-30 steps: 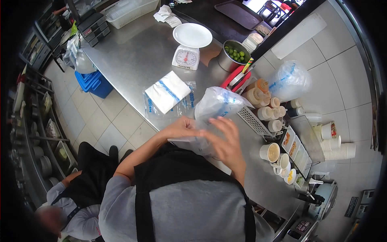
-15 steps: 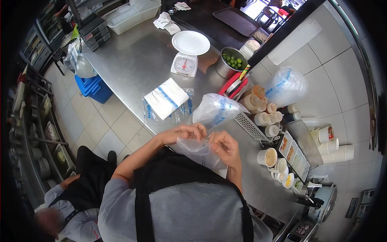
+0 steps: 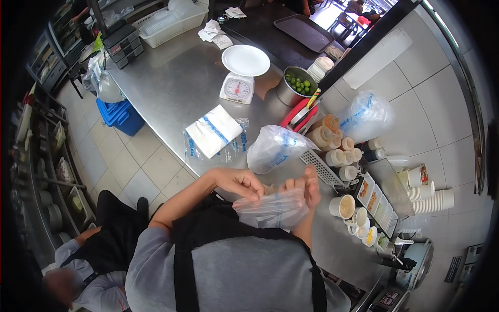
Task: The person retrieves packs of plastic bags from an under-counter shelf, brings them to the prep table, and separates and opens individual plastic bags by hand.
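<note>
Spanning the view, a smooth stainless-steel counter (image 3: 156,78) bears a bulky, crinkled white plastic bag (image 3: 275,148) near an untouched, flat white folded bundle with a blue band (image 3: 214,130). By the black apron (image 3: 202,222), a limp, clear plastic bag (image 3: 274,212) is up between the hands, contents unclear: the left hand (image 3: 236,183) seemingly pinches its edge; the right hand (image 3: 304,190) has partly curled fingers, grip hidden.

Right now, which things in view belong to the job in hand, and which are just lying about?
In the job:
- left hand, right hand
- clear plastic bag at their fingers

Seemingly lying about:
- bulging bag just beyond, role unclear
- white folded stack
- scale, white plate on top
- pot of green fruit
</note>
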Available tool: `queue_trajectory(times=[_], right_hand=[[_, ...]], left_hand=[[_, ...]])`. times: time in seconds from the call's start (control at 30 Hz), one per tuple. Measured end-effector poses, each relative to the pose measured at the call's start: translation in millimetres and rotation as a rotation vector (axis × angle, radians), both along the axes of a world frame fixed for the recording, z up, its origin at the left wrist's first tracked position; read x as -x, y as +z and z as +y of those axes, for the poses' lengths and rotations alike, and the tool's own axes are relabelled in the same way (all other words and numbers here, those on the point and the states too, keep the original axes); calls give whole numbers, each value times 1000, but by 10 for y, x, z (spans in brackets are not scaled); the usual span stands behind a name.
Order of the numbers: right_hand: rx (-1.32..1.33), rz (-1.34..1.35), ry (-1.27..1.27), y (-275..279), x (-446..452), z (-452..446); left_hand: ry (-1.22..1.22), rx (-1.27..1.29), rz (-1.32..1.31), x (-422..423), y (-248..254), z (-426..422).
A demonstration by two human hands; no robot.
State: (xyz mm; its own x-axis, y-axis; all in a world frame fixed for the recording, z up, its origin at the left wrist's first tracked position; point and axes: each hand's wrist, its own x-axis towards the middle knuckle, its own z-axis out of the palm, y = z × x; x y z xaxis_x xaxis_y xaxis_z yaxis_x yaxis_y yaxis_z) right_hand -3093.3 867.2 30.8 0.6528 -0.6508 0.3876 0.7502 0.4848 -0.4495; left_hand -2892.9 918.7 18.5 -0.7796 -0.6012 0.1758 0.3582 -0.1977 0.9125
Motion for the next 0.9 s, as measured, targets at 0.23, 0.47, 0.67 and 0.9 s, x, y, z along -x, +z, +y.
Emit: queue_trajectory(times=[0.23, 0.47, 0.67, 0.9], right_hand=[[308, 679, -636, 247, 138, -619], [479, 857, -635, -309, -63, -829], [-32, 1158, -448, -1418, -194, -752], [-71, 1191, -503, -1305, -242, -816]], left_hand=[[1035, 71, -78, 47, 273, -447], [1374, 345, -406, -20, -607, -893], [1195, -165, -484, 38, -1497, -701], [799, -627, 135, -181, -1419, -651]])
